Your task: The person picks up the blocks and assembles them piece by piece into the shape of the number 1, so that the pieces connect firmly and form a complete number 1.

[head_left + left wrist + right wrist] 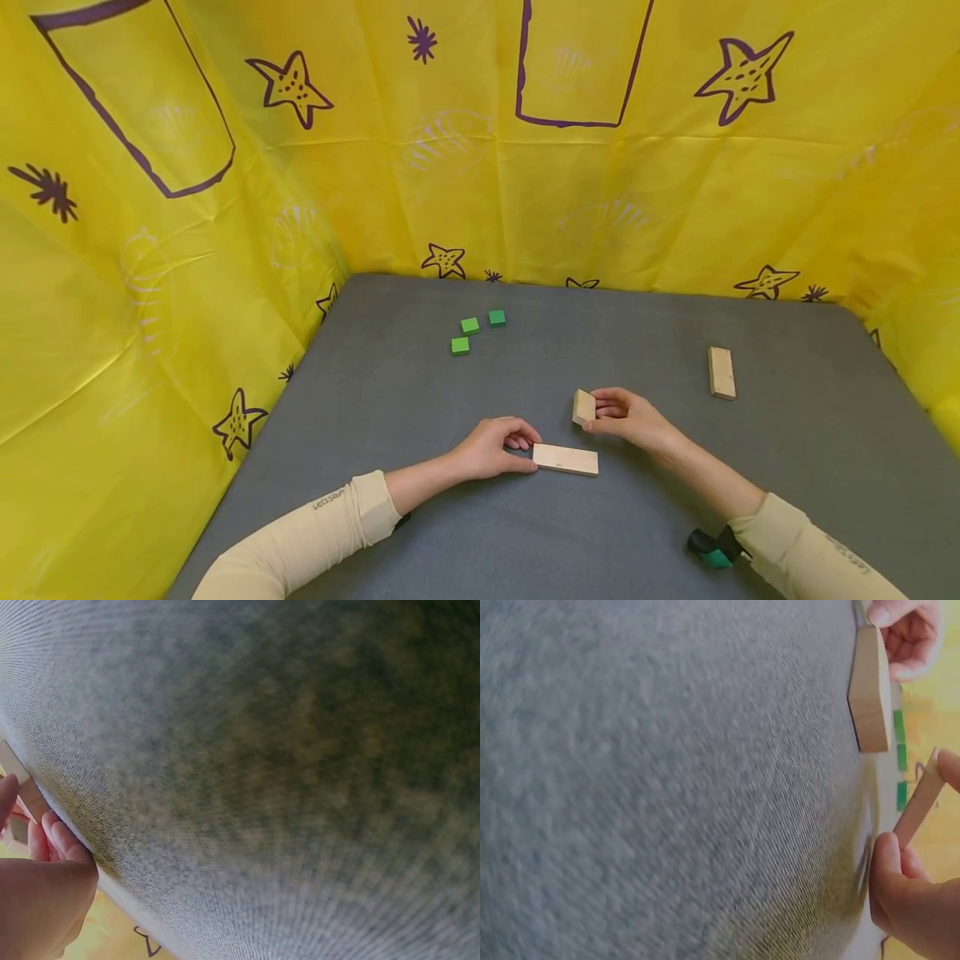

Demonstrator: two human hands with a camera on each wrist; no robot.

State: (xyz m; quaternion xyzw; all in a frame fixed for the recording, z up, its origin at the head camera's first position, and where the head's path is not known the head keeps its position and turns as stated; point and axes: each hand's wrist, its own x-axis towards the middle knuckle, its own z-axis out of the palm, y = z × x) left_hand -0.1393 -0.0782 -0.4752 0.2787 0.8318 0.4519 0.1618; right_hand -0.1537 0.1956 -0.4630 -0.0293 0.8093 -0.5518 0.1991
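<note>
A pale wooden block (566, 460) lies flat on the grey table; my left hand (495, 448) pinches its left end between thumb and forefinger. That same wooden block (868, 690) shows large in the right wrist view, the left hand (911, 637) at its far end. Just behind and to the right, my right hand (630, 421) holds a second wooden block (583, 407) between thumb and fingers, tilted up on end. In the right wrist view this second block (920, 801) stands slanted and looks raised off the table. The left wrist view shows only part of the left hand (49, 896) at its edge.
Three small green blocks sit toward the back: two light green blocks (460, 346) close together and a darker green block (497, 318). Another wooden block (722, 373) lies at the right. Yellow cloth (465, 200) with drawn starfish surrounds the table (375, 367).
</note>
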